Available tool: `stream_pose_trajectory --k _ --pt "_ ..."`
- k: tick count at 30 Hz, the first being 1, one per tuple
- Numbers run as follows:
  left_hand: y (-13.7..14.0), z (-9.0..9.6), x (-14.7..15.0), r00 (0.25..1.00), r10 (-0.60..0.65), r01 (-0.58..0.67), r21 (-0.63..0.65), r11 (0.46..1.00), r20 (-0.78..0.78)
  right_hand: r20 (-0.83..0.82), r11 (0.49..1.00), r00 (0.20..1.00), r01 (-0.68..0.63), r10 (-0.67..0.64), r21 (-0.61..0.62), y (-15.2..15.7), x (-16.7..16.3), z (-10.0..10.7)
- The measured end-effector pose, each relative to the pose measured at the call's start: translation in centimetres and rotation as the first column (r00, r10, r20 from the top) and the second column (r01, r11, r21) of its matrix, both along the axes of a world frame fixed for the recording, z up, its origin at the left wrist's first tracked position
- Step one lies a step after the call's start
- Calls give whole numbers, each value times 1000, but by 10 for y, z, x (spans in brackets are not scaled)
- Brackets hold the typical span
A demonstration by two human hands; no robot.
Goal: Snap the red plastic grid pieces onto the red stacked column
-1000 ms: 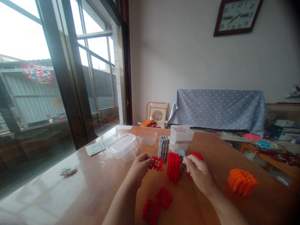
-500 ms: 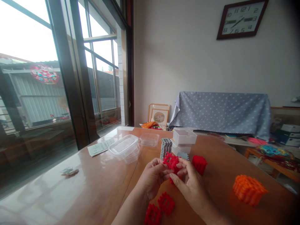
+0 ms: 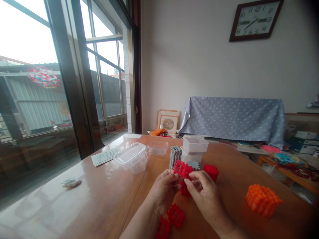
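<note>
Between my two hands is a red notched plastic building piece [image 3: 182, 169], held up over the table. My left hand [image 3: 165, 186] pinches its left and lower edge. The fingertips of my right hand [image 3: 203, 187] close on its right edge. More red shows just below it, partly covered by my fingers, and I cannot tell whether it is joined on. Two loose red pieces lie flat near my left forearm, one red square [image 3: 176, 215] and another [image 3: 163, 229] partly hidden by the arm. Behind my right hand stands a red stack [image 3: 211, 172].
A grey stack [image 3: 175, 156] and a flat grey piece [image 3: 193, 165] stand beyond my hands, beside white lidded boxes [image 3: 195, 145]. Clear plastic containers [image 3: 131, 156] and a printed card [image 3: 104, 157] are left. An orange stack [image 3: 263, 200] sits right. A small crumpled packet [image 3: 71, 182] lies far left.
My right thumb has moved up onto the edge of the red piece, and its fingers have drawn closer together. The whole view has shifted slightly.
</note>
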State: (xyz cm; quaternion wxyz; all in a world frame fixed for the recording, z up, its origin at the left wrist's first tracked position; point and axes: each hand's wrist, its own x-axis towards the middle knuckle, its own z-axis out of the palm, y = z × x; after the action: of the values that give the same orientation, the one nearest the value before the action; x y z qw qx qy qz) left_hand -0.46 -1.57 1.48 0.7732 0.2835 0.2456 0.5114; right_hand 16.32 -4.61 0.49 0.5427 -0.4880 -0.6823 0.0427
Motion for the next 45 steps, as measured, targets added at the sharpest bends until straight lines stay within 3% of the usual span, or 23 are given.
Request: stream_pose_trajectory --k 5,12,16,19,22,25,29,36,45 --pt "-1 -1 4 999 17 -17 -16 1000 28 79 993 997 -12 3 117 1 0 -1" --pt "-4 1 5 998 -15 17 -37 999 54 162 984 985 23 -53 179 3 2 -2" --pt "-8 6 4 999 -34 34 16 999 6 139 981 990 -13 -14 194 4 6 5" --pt "-7 9 2 999 0 2 54 999 -38 63 985 998 -6 -5 173 10 14 8" --pt "-3 8 -1 987 125 -116 98 988 -99 -4 992 1000 31 -31 122 19 25 7" --pt "-1 6 -1 948 240 -204 178 963 -209 -46 997 998 47 -44 66 28 35 2" --pt "-3 8 1 885 318 -227 284 932 -339 -60 1000 998 19 -18 9 34 42 -3" --pt "-8 13 4 850 352 -213 355 910 -391 -46 999 999 -12 11 -35 36 44 -6" --pt "-12 16 5 880 334 -212 349 913 -337 -38 998 999 -6 4 -62 35 45 -6"
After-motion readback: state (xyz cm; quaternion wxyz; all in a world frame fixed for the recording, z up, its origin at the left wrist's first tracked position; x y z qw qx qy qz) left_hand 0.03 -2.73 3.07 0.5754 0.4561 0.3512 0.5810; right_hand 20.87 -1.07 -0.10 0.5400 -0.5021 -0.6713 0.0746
